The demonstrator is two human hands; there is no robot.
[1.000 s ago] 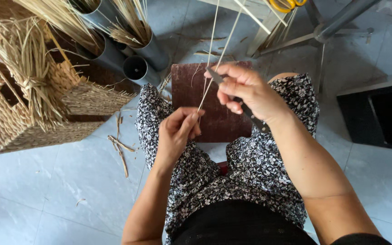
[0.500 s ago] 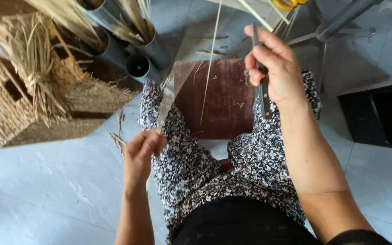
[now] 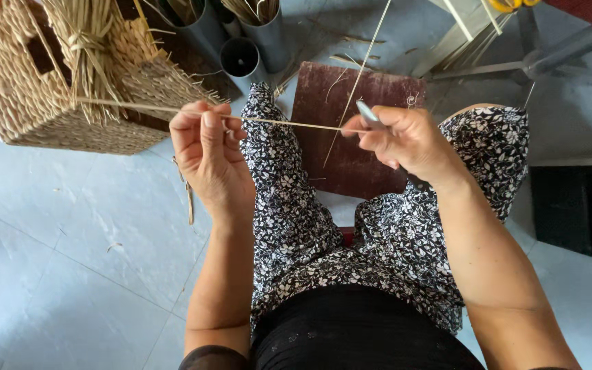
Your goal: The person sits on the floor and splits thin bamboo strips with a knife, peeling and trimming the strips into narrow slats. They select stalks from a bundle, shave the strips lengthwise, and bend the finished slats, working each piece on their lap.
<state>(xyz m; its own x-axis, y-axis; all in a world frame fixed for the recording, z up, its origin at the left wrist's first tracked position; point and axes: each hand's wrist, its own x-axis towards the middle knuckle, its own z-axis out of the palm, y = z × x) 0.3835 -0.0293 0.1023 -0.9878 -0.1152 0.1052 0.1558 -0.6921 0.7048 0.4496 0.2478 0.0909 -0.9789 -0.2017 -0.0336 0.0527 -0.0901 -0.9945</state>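
Straw strip (image 3: 289,124) runs nearly level between both hands, above the lap and in front of the dark red board (image 3: 351,130) on the floor. The left hand (image 3: 207,154) pinches the strip between thumb and curled fingers; the strip's free end extends past it toward the woven basket (image 3: 42,103). The right hand (image 3: 405,140) is clenched around a thin grey blade (image 3: 368,113), whose tip touches the strip. A second pale strand (image 3: 358,82) crosses upward over the board. Grey tubes (image 3: 241,58) holding straw stand just beyond the left knee, beside the basket. Loose straw bits (image 3: 190,199) lie on the tiled floor (image 3: 70,260).
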